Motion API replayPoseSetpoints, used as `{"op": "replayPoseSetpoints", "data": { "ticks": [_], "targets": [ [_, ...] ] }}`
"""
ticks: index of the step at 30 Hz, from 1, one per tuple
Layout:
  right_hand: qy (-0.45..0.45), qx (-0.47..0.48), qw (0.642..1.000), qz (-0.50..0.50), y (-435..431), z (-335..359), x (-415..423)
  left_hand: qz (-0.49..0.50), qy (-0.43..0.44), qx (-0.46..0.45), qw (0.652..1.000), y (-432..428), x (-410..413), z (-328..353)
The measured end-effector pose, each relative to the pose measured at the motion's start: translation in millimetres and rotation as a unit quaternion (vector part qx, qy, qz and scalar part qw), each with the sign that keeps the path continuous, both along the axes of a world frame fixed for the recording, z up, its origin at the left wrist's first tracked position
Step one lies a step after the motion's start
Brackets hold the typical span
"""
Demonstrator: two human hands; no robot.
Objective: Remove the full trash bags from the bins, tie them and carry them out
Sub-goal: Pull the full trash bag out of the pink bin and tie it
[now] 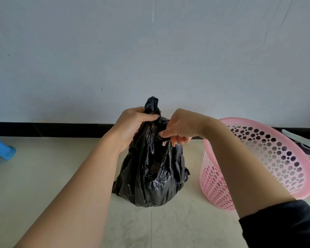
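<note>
On floor: trash bag (150, 169) | left hand (134, 122) grips neck | right hand (179, 129) pinches flap

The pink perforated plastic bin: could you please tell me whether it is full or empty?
Empty, it seems: no liner or rubbish inside the pink perforated plastic bin; the black plastic trash bag stands beside it.

Before you, a trash bag (150, 176) of thin, crinkled black plastic gleams glossy beside a smooth pink plastic bin (213, 183), perforated throughout; the pale floor tiles (43, 176) look polished, the wall (150, 59) matt, your dark sleeve (284, 224) soft cloth.
</note>
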State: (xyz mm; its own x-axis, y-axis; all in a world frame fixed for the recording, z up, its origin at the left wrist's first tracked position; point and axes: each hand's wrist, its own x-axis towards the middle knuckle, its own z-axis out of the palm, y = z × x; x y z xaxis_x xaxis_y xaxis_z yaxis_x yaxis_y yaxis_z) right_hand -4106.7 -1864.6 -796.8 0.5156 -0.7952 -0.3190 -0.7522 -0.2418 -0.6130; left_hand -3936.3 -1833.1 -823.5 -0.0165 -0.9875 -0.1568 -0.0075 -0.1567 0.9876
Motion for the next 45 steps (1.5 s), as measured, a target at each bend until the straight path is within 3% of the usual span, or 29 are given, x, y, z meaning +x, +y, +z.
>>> {"op": "replayPoseSetpoints", "data": {
  "ticks": [5,11,16,21,26,31,35,38,45],
  "targets": [
    [0.001,-0.012,1.000,-0.019,-3.5,-6.5,-1.1,0.007,-0.058,-0.018,0.998,-0.9,2.3,1.3],
    [-0.034,-0.110,0.989,-0.089,-15.3,-3.3,-5.3,0.001,-0.126,-0.031,0.992,-1.6,0.1,4.5],
    [-0.029,-0.076,0.996,-0.025,-15.3,-20.5,-1.2,-0.016,-0.166,-0.039,0.985,-0.7,-2.0,10.1],
    [-0.081,-0.111,0.989,-0.063,-18.9,-25.8,-3.5,-0.014,-0.220,-0.048,0.974,-3.0,-1.0,10.7],
    [-0.161,-0.083,0.981,-0.067,-13.8,-27.7,-0.8,0.008,-0.299,-0.043,0.953,-9.0,1.6,5.2],
    [-0.177,-0.104,0.974,-0.091,-16.8,-32.6,0.5,0.021,-0.411,-0.044,0.910,-7.0,1.5,-2.9],
    [-0.176,-0.093,0.974,-0.106,-17.9,-34.2,3.8,0.053,-0.385,-0.059,0.919,-8.8,1.3,-7.7],
    [-0.181,-0.068,0.974,-0.119,-17.9,-34.9,5.3,0.091,-0.298,-0.066,0.948,-7.3,1.1,-11.3],
    [-0.159,-0.030,0.981,-0.103,-19.9,-34.4,3.0,0.163,-0.147,-0.055,0.974,-6.2,3.2,-20.1]
  ]
}}
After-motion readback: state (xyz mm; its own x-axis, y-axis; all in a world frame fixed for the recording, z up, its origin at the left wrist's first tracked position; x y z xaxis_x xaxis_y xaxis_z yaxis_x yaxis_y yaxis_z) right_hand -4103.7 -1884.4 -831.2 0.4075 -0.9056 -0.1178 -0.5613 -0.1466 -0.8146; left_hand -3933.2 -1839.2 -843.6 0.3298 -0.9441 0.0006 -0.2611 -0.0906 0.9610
